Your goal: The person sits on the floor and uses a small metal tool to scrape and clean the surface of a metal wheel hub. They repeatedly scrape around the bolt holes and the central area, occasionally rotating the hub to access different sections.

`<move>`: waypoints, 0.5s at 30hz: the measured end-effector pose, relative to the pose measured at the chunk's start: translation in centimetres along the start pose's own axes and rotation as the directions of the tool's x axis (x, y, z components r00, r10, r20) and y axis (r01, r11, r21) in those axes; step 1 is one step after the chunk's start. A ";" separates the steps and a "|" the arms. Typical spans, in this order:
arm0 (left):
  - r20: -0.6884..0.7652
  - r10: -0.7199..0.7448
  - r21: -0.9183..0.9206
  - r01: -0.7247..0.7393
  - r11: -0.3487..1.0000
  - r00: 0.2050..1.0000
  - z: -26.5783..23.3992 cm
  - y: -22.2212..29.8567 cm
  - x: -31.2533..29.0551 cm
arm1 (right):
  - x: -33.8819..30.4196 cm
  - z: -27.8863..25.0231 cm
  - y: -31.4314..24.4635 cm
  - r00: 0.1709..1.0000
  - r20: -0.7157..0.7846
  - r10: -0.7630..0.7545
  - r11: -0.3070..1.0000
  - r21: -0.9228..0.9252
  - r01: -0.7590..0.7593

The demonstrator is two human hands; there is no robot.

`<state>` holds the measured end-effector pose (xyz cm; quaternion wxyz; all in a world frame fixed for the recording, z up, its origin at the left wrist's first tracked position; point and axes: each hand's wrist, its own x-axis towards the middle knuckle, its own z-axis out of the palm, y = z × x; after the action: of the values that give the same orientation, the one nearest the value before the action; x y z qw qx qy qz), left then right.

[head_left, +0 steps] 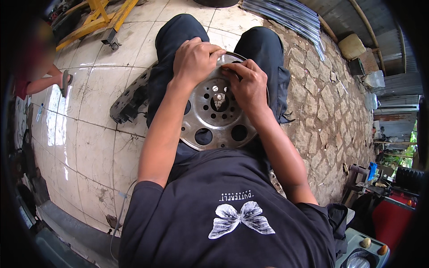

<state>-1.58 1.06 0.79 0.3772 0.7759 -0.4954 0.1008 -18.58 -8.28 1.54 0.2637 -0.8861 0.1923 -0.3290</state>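
A round grey metal disc [221, 130] with large and small holes and a central bore, like a flywheel or wheel plate, lies tilted across my lap between my thighs. My left hand [195, 60] is closed at its far left edge, fingers curled and thumb toward the rim. Beside it my right hand [246, 84] bends over the upper right part of the disc, its thumb and fingertips drawn together near the face. Whatever small thing may be between the fingers of either hand is hidden.
A dark ribbed metal part [130, 97] lies on the tiles by my left leg. A yellow metal stand [100, 22] and another person's leg [47, 80] are at far left. Stone paving [313, 107] spreads right, with corrugated sheets [290, 18] beyond. A red machine [395, 216] stands near right.
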 end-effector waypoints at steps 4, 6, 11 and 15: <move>-0.017 0.023 0.013 -0.022 1.000 1.000 0.2 -0.3 -0.1 | -2.5 -1.1 0.3 1.000 -0.010 -0.008 0.999 -0.043 0.008; -0.038 0.023 0.030 -0.022 0.999 0.999 0.2 -0.1 -0.1 | -2.9 -1.0 0.3 1.000 -0.024 0.004 0.997 -0.072 -0.005; -0.037 0.017 -0.006 -0.017 1.000 0.999 0.1 -0.4 0.0 | -1.8 -0.3 -0.2 0.997 -0.067 0.036 0.999 -0.020 -0.038; -0.055 0.027 0.039 -0.025 0.999 0.998 -0.1 -0.3 -0.4 | -2.6 -1.1 -0.5 0.996 -0.040 0.083 0.996 -0.036 -0.084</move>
<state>-1.51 1.49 0.46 0.3747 0.7735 -0.4926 0.1366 -21.13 -6.88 1.30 0.2565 -0.8757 0.2404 -0.3311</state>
